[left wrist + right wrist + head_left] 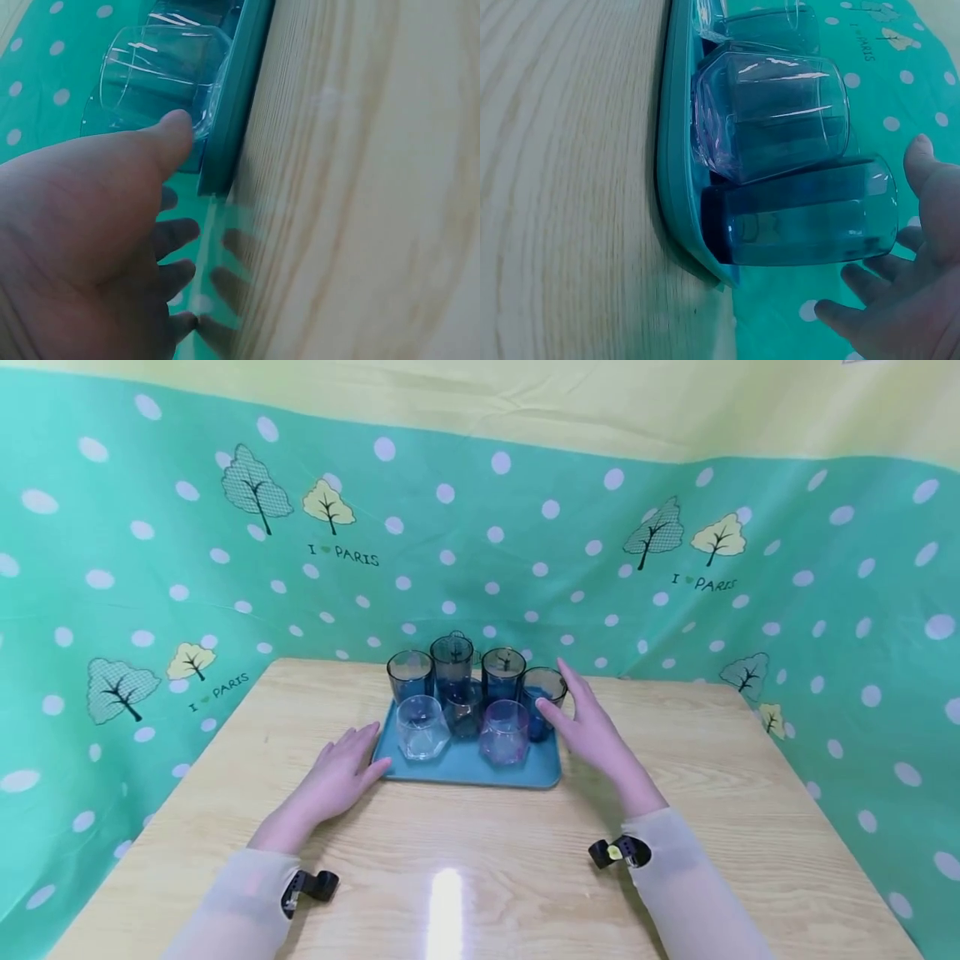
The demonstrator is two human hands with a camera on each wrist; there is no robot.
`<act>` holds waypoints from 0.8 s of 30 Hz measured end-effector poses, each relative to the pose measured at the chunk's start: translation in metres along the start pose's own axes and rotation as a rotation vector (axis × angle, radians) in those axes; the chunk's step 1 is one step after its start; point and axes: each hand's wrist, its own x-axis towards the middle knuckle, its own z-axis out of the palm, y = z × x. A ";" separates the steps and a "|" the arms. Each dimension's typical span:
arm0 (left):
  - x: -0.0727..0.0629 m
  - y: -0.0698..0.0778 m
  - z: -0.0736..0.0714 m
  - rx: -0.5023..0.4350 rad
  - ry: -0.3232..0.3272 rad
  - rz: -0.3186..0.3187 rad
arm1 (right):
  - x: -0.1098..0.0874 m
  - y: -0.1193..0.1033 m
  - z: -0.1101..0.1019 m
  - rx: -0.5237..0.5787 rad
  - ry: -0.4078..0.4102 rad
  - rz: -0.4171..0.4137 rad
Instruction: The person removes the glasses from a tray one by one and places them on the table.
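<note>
A blue tray (461, 772) on the table carries several drinking glasses. In the front row are a clear faceted tumbler (422, 731) and a pinkish faceted tumbler (505, 735), with a small dark tumbler (463, 714) between and behind them. My left hand (339, 777) is at the tray's left edge, fingers spread; its thumb overlaps the tray's front left corner. My right hand (592, 731) is beside the rightmost tall blue glass (810, 214), thumb extended in front and fingers along its far right side. In the right wrist view a gap separates that hand from the glass.
Other tall dark glasses, including one at the back left (410, 675) and one at the back right (503, 670), stand close together on the tray. Behind the wooden table (525, 868) hangs a green dotted curtain (465, 527), close to the table's far edge.
</note>
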 end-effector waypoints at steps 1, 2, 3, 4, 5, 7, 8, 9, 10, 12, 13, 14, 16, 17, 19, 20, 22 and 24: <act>0.001 0.000 0.001 0.000 0.003 0.003 | 0.002 0.002 0.000 0.005 -0.002 -0.002; 0.001 -0.002 0.003 0.001 0.005 0.006 | 0.003 0.004 0.000 0.010 -0.006 -0.002; 0.001 -0.002 0.004 0.000 0.008 0.009 | 0.004 0.005 0.000 0.019 -0.009 -0.003; 0.000 -0.002 0.005 0.001 0.009 0.011 | 0.005 0.007 0.000 0.027 -0.013 -0.006; 0.000 -0.002 0.006 -0.003 0.009 0.012 | 0.006 0.008 -0.001 0.037 -0.018 -0.006; -0.001 -0.002 0.009 -0.011 0.012 0.014 | 0.007 0.010 -0.001 0.057 -0.027 -0.007; -0.001 -0.001 0.010 -0.015 0.016 0.015 | 0.008 0.011 -0.001 0.064 -0.033 -0.008; -0.002 0.000 0.010 -0.020 0.020 0.017 | 0.008 0.012 -0.001 0.072 -0.041 -0.014; -0.004 0.001 0.012 -0.023 0.022 0.014 | 0.008 0.012 0.000 0.081 -0.052 -0.017; -0.008 0.002 0.014 -0.031 0.026 0.009 | 0.008 0.014 0.002 0.092 -0.068 -0.024; -0.009 0.003 0.015 -0.035 0.027 0.007 | 0.008 0.014 0.002 0.099 -0.074 -0.027; -0.010 0.004 0.015 -0.035 0.027 0.005 | 0.008 0.015 0.003 0.106 -0.078 -0.028; -0.010 0.005 0.017 -0.033 0.028 0.001 | 0.009 0.015 0.003 0.127 -0.080 -0.029; -0.010 0.005 0.017 -0.030 0.030 -0.001 | 0.009 0.016 0.003 0.134 -0.081 -0.029; -0.009 0.005 0.017 -0.020 0.038 -0.002 | 0.011 0.016 0.003 0.148 -0.082 -0.029; -0.008 0.005 0.017 -0.016 0.040 -0.003 | 0.011 0.017 0.003 0.153 -0.083 -0.030; -0.007 0.005 0.016 -0.013 0.040 -0.003 | 0.013 0.018 0.003 0.160 -0.084 -0.035; -0.006 0.005 0.016 -0.011 0.036 -0.007 | 0.015 0.020 0.004 0.165 -0.084 -0.040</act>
